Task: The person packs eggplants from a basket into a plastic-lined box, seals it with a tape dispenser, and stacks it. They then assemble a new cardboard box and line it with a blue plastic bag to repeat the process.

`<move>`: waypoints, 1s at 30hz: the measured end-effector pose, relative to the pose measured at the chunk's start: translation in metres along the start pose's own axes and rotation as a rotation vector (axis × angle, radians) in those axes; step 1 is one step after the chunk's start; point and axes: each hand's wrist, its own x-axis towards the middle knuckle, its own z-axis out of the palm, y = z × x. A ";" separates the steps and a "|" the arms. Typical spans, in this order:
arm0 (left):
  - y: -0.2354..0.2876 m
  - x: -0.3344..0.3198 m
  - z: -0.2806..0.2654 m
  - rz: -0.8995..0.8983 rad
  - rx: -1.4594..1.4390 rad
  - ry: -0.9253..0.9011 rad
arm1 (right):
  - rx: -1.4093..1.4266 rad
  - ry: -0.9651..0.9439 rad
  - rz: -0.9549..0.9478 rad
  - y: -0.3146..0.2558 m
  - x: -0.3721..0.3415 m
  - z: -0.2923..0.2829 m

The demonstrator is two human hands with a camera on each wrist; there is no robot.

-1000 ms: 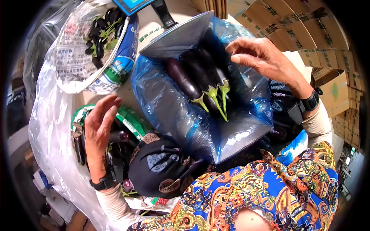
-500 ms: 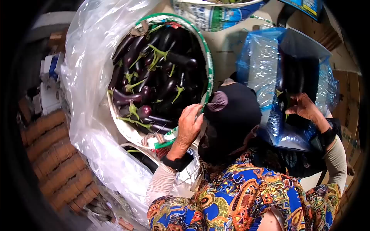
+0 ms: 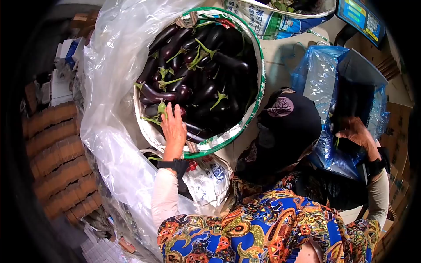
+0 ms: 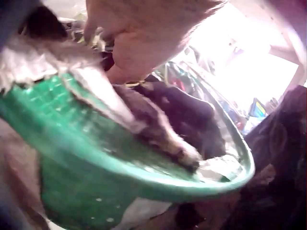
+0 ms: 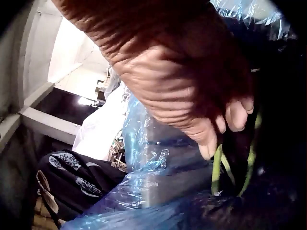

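My left hand (image 3: 174, 131) reaches over the near rim of a round, green-edged basket (image 3: 259, 65). Its fairly straight fingers are at a dark purple eggplant with a green cap (image 3: 162, 108). Many more glossy eggplants (image 3: 204, 94) fill that basket. On the right, my right hand (image 3: 357, 133) is down inside a box lined with blue plastic (image 3: 318, 83). The right wrist view has its fingertips (image 5: 208, 149) over the stem end of dark eggplants, where green stems (image 5: 217, 170) stick out. The bodies of those eggplants are lost in shadow.
A display unit (image 3: 362, 22) stands behind the box. Another bag-lined container (image 3: 280, 22) sits at the back. Clear plastic sheeting (image 3: 105, 101) drapes left of the basket. A dark patterned, cloth-covered knee (image 3: 289, 127) rises between basket and box. Stacked cardboard (image 3: 57, 153) lies at far left.
The head view has swung left to the basket. My left hand has moved from its near right rim to the eggplants at its near left. My right hand has lowered into the box.
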 end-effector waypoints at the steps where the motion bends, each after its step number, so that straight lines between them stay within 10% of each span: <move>1: -0.009 0.004 0.009 -0.017 0.036 -0.033 | -0.035 0.003 -0.004 0.002 0.000 0.000; 10: 0.036 0.014 -0.018 0.127 -0.365 0.122 | 0.171 0.033 0.122 0.002 0.003 -0.001; 16: 0.078 0.047 -0.051 -0.124 -0.962 0.054 | 0.238 0.039 0.128 0.034 0.007 -0.001; 26: -0.015 0.105 -0.003 -0.553 -2.005 0.089 | 0.159 0.045 0.151 0.032 0.006 -0.001; 30: -0.005 0.074 0.021 -0.481 -1.730 -0.262 | 0.173 0.060 0.174 0.031 0.004 -0.002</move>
